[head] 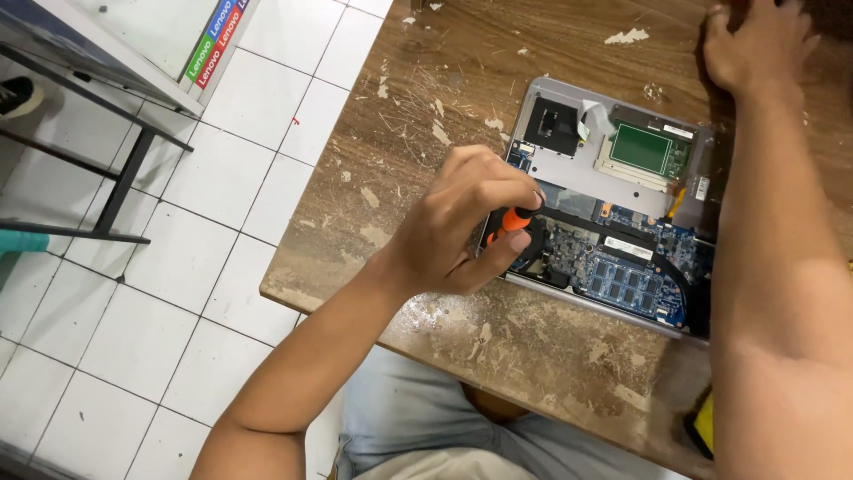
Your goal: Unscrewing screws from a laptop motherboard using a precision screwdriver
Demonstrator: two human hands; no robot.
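Orange-black screwdriver [513, 224] upright over opened laptop [613, 222], blue board exposed.

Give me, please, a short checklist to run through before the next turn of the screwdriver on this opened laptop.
1. Grip on tool: left hand wraps the orange-and-black screwdriver: ok.
2. Tip seated in a screw: hidden under the hand: cannot tell.
3. Laptop flat on the worn wooden table, fully on its top: ok.
4. Laptop steadied: right hand rests on the table beyond the far edge, not on the laptop: not ok.
5. Blue mainboard exposed and free of loose items: ok.
6. Loose screws set aside: none visible: cannot tell.
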